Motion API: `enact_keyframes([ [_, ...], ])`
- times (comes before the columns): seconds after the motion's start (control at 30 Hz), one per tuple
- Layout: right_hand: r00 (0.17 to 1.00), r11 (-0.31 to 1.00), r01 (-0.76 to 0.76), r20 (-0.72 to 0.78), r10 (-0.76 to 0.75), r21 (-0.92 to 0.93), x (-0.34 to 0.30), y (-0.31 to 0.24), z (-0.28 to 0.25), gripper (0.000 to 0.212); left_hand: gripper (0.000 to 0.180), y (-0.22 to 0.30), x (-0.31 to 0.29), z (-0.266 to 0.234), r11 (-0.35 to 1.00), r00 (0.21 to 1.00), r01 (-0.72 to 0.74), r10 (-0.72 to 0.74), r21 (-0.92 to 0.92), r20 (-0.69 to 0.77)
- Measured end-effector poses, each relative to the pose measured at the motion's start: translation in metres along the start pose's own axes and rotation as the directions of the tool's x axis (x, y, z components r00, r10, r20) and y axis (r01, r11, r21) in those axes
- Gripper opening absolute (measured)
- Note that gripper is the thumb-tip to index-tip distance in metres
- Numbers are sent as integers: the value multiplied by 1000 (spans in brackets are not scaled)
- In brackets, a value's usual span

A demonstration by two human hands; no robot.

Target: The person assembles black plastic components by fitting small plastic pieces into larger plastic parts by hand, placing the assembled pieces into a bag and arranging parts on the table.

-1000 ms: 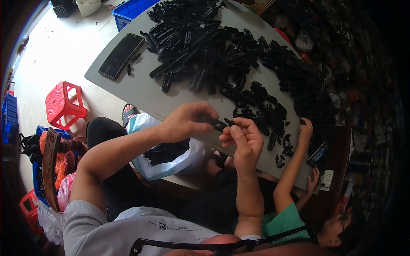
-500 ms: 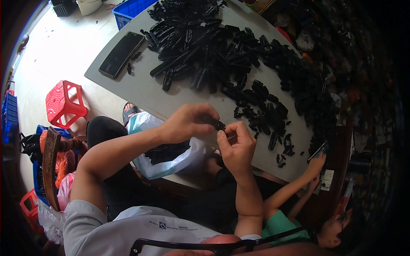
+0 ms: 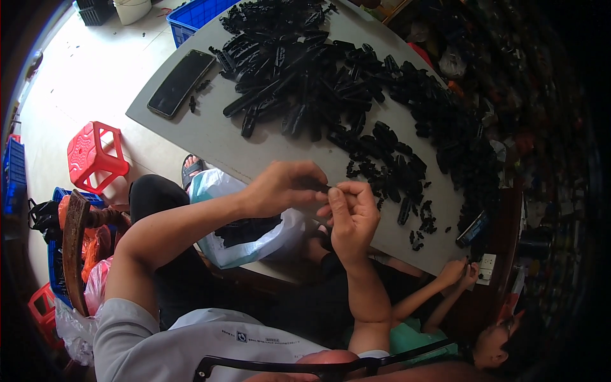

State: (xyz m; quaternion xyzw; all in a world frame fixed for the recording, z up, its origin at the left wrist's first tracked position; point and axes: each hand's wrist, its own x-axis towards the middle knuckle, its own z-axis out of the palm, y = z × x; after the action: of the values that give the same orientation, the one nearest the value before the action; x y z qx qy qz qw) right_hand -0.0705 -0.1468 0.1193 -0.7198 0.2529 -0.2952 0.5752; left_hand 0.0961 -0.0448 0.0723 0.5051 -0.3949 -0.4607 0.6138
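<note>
My left hand (image 3: 280,186) and my right hand (image 3: 352,219) meet fingertip to fingertip above the near edge of the pale table (image 3: 210,137). Both are pinched closed on a small black plastic part (image 3: 326,189), mostly hidden by the fingers. Beyond them spreads a heap of long black plastic pieces (image 3: 302,83). Smaller black parts (image 3: 364,170) lie just past my right hand. Below my left hand, an open white bag (image 3: 289,235) with dark contents sits beside my lap.
A smartphone (image 3: 181,84) lies at the table's left corner. Another person's hands (image 3: 459,272) are at the right, near a phone-like device (image 3: 473,229) and a wall socket (image 3: 487,268). On the floor at left stands a red stool (image 3: 97,156); a blue crate (image 3: 194,22) is behind the table.
My right thumb and fingers have shifted slightly around the small part, which shows less. The other person's hand has left the device at the right and come down beside their other hand.
</note>
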Motion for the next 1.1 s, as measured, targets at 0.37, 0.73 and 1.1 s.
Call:
enact_keyframes([
  [0.37,987,986,-155,58,152,67,7,7,9,13,35,5,-1,-2,994,999,30,-29,105,-13],
  [0.73,996,930,-1,87,36,-366,18,21,-10,18,26,2,2,-12,998,999,34,-32,-54,34],
  [1.1,935,967,-209,258,242,-148,7,10,-11,24,25,16,3,-20,995,985,87,-79,-44,156],
])
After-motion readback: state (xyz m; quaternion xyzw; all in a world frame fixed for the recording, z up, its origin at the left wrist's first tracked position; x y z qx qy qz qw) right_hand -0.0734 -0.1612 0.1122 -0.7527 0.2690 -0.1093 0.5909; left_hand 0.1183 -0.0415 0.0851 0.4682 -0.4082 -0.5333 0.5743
